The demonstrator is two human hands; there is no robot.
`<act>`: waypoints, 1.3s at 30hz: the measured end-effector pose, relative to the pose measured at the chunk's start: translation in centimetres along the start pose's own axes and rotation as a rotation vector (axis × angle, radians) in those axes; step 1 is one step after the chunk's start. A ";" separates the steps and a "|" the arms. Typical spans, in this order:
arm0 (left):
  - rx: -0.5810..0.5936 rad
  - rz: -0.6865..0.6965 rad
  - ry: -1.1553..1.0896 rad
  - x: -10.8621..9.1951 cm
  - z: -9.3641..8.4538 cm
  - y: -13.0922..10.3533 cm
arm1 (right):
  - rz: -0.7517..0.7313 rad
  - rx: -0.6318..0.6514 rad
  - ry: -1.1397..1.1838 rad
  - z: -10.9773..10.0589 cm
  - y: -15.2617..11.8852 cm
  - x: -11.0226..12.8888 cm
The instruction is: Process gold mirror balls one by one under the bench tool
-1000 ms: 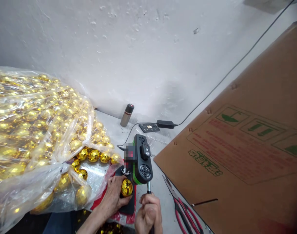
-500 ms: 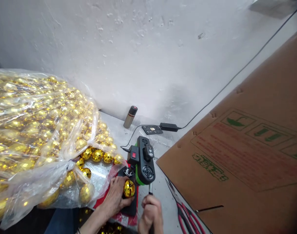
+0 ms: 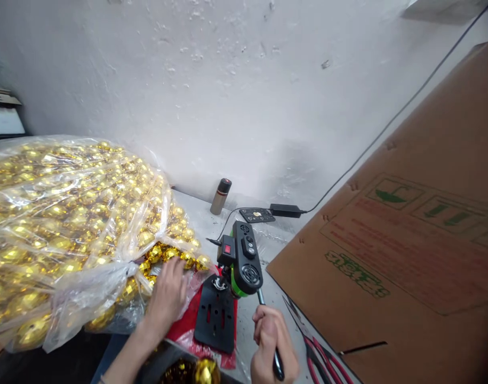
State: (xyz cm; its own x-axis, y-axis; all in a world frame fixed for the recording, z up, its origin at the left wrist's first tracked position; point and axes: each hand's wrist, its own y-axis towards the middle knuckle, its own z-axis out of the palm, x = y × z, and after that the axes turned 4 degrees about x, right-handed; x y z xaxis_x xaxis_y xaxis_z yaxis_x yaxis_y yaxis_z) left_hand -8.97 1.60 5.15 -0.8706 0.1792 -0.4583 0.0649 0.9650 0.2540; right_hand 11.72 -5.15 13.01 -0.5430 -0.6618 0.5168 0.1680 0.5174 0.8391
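Note:
My right hand is wrapped round the black-gripped lever of a small black and green bench drill press. The press's slotted black base plate is bare and lies on red plastic. My left hand reaches to the mouth of a clear plastic bag, its fingers stretched out beside shiny gold mirrored balls. Whether the fingertips touch a ball cannot be made out. Below the plate, at the bottom edge, another gold ball shows above more gold pieces.
A large cardboard box leans in from the right, with red-handled shears beside it. Behind the press are a spray can, a dark patterned phone-like slab and a black power adapter with its cable along the wall.
My left hand has left the base plate and moved up-left to the bag's balls. The gold ball it held is off the plate. My right hand stays on the lever, which is swung slightly right.

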 end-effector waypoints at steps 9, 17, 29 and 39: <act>0.246 -0.300 0.158 1.7 -1.2 7.6 | 0.002 0.001 -0.015 0.3 0.1 0.6; 0.300 -0.254 -0.047 3.6 -1.3 6.6 | 0.003 0.016 -0.014 0.2 -0.2 0.4; 0.269 -0.406 -0.464 2.4 -2.6 6.2 | 0.035 0.036 -0.028 0.0 -0.1 0.7; 0.228 -0.331 -1.030 -2.7 2.7 -0.7 | 0.164 -0.023 -0.030 0.3 2.8 2.4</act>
State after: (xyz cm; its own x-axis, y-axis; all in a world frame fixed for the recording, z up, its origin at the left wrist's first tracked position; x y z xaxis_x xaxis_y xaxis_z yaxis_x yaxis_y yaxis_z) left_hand -5.33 0.93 3.91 -0.0454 -0.1229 -0.9914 0.0847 0.9884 -0.1264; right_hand 10.64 -5.14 16.52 -0.5307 -0.5532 0.6421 0.2747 0.6045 0.7478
